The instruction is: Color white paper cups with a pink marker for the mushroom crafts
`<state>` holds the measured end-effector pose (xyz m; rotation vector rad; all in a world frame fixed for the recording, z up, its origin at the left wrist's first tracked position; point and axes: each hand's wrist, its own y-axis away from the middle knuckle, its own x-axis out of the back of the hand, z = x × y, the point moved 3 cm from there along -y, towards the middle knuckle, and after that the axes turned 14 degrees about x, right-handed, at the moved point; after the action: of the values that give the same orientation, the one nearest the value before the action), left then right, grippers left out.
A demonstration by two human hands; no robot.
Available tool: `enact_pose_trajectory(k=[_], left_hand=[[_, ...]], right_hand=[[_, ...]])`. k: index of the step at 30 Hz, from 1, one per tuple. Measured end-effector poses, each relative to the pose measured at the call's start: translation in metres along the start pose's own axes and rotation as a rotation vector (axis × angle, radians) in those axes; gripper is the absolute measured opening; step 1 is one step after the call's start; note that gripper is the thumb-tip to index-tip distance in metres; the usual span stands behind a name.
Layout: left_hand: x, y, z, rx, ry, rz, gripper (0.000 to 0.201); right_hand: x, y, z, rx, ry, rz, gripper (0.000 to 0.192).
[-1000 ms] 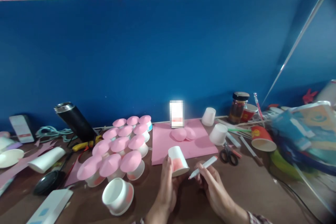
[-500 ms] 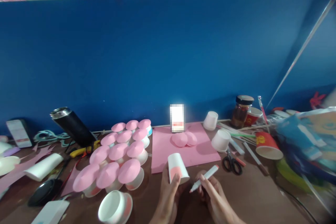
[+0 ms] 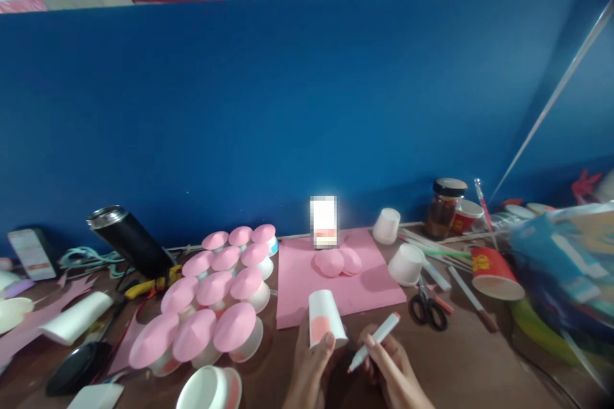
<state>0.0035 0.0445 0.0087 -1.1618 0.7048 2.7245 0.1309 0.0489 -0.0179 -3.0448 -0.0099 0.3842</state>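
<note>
My left hand (image 3: 309, 367) gripping inverted white paper cup with pink patch (image 3: 325, 319), above table edge; my right hand (image 3: 391, 367) pinching white marker pen (image 3: 375, 340); tip aimed down-left, just right of cup.

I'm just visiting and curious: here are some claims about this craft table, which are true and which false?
1. The left hand holds a white paper cup upside down. True.
2. The right hand holds scissors. False: it holds a marker; the scissors lie on the table.
3. The cup in hand has a pink patch on its side. True.
4. The pink-topped cups stand to the right of the pink sheet. False: they stand to its left.
5. The red cup stands upright. False: it lies on its side.
</note>
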Motion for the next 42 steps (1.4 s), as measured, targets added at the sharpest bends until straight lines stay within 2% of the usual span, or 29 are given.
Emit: enact_pose_trajectory(k=[9,15,22,31,37,42], left_hand=[[0.01,-0.006,0.001,-0.02,0.032,0.033,0.077],[0.007,-0.004,0.003,-0.045,0.048,0.083,0.082],[0.011,-0.002,0.001,0.013,0.012,0.003,0.064],[0.01,-0.002,0.002,-0.014,0.005,0.014,0.049],[0.013,-0.005,0.004,-0.055,0.004,0.088,0.043],[0.012,-0.005,0.004,-0.078,0.003,0.06,0.035]], right_hand=[[-0.003,0.0,-0.011,0.033,0.023,0.013,0.051],[-0.002,-0.001,-0.007,0.058,0.018,0.0,0.05],[0.005,0.0,0.006,0.054,0.035,-0.012,0.047],[0.004,0.0,0.001,0.049,0.043,-0.002,0.047],[0.005,0.0,0.003,0.057,0.053,-0.008,0.047],[0.008,-0.001,0.01,0.04,0.045,-0.049,0.042]])
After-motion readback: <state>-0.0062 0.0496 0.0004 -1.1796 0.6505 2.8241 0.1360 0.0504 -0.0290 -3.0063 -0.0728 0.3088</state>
